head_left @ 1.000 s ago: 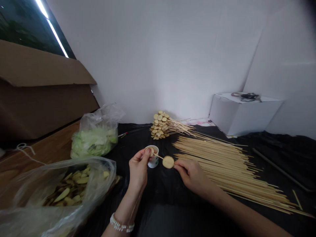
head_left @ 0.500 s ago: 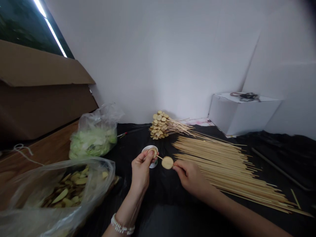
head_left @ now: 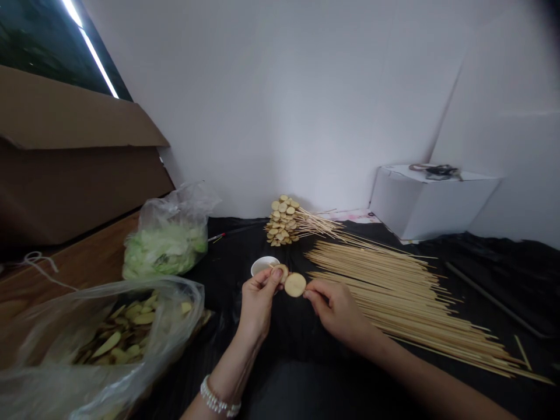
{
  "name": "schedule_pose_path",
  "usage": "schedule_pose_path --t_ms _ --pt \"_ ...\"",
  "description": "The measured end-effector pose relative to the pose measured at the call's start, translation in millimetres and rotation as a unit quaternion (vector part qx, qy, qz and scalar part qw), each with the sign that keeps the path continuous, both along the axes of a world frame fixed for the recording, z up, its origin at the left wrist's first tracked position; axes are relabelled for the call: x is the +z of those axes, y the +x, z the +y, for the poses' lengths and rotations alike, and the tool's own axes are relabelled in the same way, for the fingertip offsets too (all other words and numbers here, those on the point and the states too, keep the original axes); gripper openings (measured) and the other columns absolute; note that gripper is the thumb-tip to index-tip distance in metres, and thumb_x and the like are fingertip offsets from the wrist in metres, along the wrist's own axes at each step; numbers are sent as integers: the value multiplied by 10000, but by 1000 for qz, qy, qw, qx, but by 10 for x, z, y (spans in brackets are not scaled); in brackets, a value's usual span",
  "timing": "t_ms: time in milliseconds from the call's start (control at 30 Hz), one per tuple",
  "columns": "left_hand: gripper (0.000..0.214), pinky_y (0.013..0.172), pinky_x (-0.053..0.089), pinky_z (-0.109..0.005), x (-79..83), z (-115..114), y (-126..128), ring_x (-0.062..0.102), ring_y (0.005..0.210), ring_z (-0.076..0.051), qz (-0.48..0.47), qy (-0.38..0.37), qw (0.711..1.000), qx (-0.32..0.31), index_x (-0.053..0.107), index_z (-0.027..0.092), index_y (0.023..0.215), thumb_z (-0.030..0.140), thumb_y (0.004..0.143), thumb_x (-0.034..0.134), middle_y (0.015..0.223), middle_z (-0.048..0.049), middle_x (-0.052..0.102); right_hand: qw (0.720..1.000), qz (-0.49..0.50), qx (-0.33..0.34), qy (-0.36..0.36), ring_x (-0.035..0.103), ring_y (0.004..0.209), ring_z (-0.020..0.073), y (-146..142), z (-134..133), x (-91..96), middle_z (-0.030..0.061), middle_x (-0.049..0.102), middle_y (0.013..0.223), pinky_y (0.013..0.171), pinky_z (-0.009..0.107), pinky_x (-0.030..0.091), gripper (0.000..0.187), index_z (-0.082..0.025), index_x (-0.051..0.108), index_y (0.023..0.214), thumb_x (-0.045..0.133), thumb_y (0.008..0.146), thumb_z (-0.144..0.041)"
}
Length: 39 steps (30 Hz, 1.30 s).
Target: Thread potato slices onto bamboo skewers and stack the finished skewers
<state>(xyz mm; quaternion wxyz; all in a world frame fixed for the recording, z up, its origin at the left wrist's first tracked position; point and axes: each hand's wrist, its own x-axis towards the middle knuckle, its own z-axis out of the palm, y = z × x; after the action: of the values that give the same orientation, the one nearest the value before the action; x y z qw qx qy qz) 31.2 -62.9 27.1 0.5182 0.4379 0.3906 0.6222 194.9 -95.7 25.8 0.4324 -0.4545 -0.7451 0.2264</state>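
My left hand (head_left: 258,300) is closed, pinching a round potato slice (head_left: 282,272) between thumb and fingers. A thin bamboo skewer tip (head_left: 271,265) pokes out past this slice on its left. A second potato slice (head_left: 295,284) sits close beside it on the same skewer. My right hand (head_left: 335,306) is pinched at the right edge of that second slice, on the skewer; the rest of the skewer is hidden by the fingers. Just behind my left hand stands a white paper cup (head_left: 262,262), partly covered by it.
Many loose bamboo skewers (head_left: 402,309) lie at the right. Skewered potato slices (head_left: 282,221) are stacked at the back. On the left are an open plastic bag (head_left: 175,344) of potato slices, a bag of pale green vegetable pieces (head_left: 166,251) and a cardboard box (head_left: 79,186). A white box (head_left: 433,204) stands back right.
My left hand has moved right, sliding its potato slice along the skewer up to the second slice. The gap between the slices has closed, and the skewer tip now shows on the left.
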Motion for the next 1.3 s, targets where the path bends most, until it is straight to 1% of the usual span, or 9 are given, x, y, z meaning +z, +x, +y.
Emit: schedule_pose_path --t_ms 200,333,467,533,700,767,933,1100,1300 --pt "306 628 474 -235 4 15 -15 598 610 -126 22 12 1000 -9 747 125 775 426 723 726 698 -56 706 1000 2 -11 14 526 584 127 104 54 44 -11 604 633 579 230 365 224 -193 623 742 467 899 -224" --pt "392 673 506 -280 67 -40 -6 655 684 -178 71 41 997 15 744 119 926 470 816 609 807 -118 744 994 36 -93 44 534 595 140 274 157 67 6 603 649 580 239 371 254 -186 605 730 457 911 -284" --pt "286 673 518 -297 9 -72 26 671 687 -203 177 76 981 -29 755 162 926 393 816 629 792 -109 750 988 35 -137 53 530 580 146 356 247 30 6 595 626 561 241 368 256 -186 616 731 475 904 -313" --pt "239 763 521 -337 -95 -58 35 682 802 -234 274 124 952 -56 740 210 1007 311 821 628 872 -99 752 990 23 -128 47 521 561 143 348 263 0 0 585 605 550 239 367 263 -189 614 723 470 906 -311" --pt "394 935 468 -427 -296 -18 24 618 1066 -245 469 277 835 -81 636 247 1205 117 868 477 1173 -94 680 992 19 -108 56 528 568 147 306 254 -40 4 590 611 549 240 371 275 -201 604 714 454 913 -318" --pt "387 924 479 -396 -258 -19 0 624 1058 -230 477 296 825 -69 634 248 1204 113 880 473 1159 -89 687 992 15 -107 59 537 583 149 298 244 -33 8 596 620 559 240 372 284 -201 597 698 452 915 -314" --pt "290 898 477 -373 -105 4 -80 662 929 -223 451 322 829 78 680 250 1110 156 884 523 988 -82 729 994 11 -98 49 554 591 147 278 223 -6 11 613 640 575 240 373 255 -185 623 747 457 912 -286" --pt "347 858 507 -402 -334 80 -56 642 965 -242 556 315 768 -43 640 211 1167 108 886 466 1053 -105 708 995 17 -93 41 556 589 149 265 208 -2 11 619 642 585 243 378 240 -173 652 822 452 908 -274" --pt "369 867 514 -410 -518 155 -55 631 977 -243 657 285 697 -45 664 165 1107 23 849 441 1056 -124 703 995 24 -85 36 547 589 148 252 203 19 19 621 652 587 243 376 254 -174 632 775 442 908 -277"
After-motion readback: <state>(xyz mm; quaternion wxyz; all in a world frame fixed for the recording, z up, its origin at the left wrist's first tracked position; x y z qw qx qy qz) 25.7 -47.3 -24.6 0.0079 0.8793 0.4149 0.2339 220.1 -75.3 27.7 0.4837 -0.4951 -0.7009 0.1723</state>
